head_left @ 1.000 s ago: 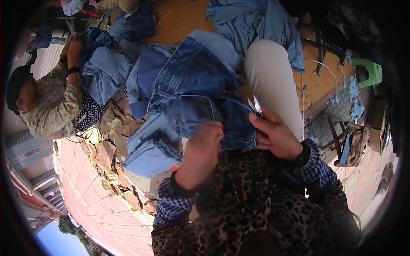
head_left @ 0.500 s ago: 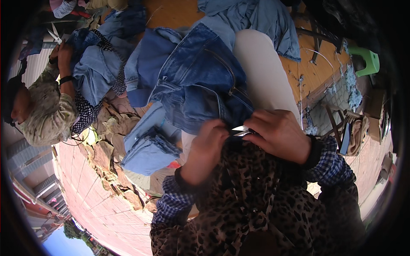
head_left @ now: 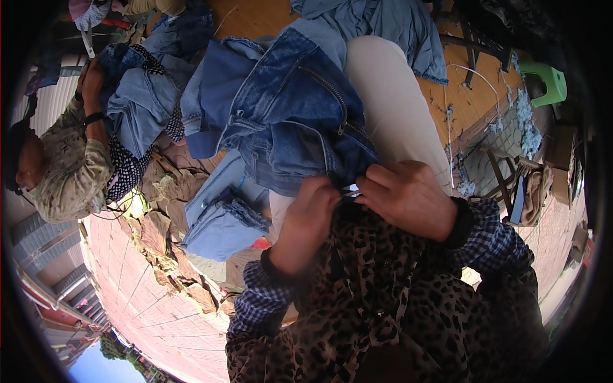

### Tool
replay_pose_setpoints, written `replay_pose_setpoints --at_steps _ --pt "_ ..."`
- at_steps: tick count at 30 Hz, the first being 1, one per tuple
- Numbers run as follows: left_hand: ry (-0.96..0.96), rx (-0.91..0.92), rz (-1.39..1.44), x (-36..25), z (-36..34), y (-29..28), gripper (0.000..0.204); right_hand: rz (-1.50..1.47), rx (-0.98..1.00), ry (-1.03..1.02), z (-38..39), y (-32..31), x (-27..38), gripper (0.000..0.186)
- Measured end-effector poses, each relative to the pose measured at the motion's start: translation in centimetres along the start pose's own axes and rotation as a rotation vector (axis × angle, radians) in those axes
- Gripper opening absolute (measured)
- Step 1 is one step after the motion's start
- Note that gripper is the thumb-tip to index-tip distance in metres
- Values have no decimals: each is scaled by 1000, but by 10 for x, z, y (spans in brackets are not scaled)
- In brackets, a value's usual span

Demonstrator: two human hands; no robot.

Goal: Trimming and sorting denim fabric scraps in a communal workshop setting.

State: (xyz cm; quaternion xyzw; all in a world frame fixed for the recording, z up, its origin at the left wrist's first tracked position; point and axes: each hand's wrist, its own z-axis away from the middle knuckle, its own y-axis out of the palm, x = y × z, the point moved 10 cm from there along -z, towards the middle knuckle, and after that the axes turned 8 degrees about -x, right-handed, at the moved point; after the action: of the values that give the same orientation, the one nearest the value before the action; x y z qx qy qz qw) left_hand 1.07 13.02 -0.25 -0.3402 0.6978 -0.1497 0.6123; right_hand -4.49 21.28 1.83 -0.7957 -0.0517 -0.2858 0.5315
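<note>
Dark blue jeans point(head_left: 281, 96), their zipper fly showing, lie spread over my lap and pale-trousered leg point(head_left: 389, 96). At their near edge my left hand point(head_left: 310, 214) is closed, pinching the denim; its fingertips are slightly blurred. Just beside it, my right hand point(head_left: 405, 198) is closed, thumb and fingers together around a small shiny metal tool point(head_left: 350, 190) that looks like snips. Most of that tool is hidden by the fingers, and its tip lies between my two hands. Below both hands is my leopard-print apron point(head_left: 383, 287).
Folded light-blue denim point(head_left: 223, 220) lies left of my leg, by crumpled brown sheets point(head_left: 166, 236). More denim point(head_left: 377, 32) covers the wooden board point(head_left: 440, 108). At left, another person point(head_left: 70, 166) holds scissors point(head_left: 87, 41) and denim. A green stool point(head_left: 546, 83) stands far right.
My right hand has shifted slightly left, closer to my left hand, and less of the metal shows. The other person's scissors have swung upward, blades closer together.
</note>
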Motion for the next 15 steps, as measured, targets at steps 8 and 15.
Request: replay_pose_setpoints --at_steps 8,15 --pt "16 5 -13 -3 3 0 18 1 4 -7 1 2 3 20" --pt "22 13 -33 -5 5 2 18 37 -15 -39 2 5 4 12"
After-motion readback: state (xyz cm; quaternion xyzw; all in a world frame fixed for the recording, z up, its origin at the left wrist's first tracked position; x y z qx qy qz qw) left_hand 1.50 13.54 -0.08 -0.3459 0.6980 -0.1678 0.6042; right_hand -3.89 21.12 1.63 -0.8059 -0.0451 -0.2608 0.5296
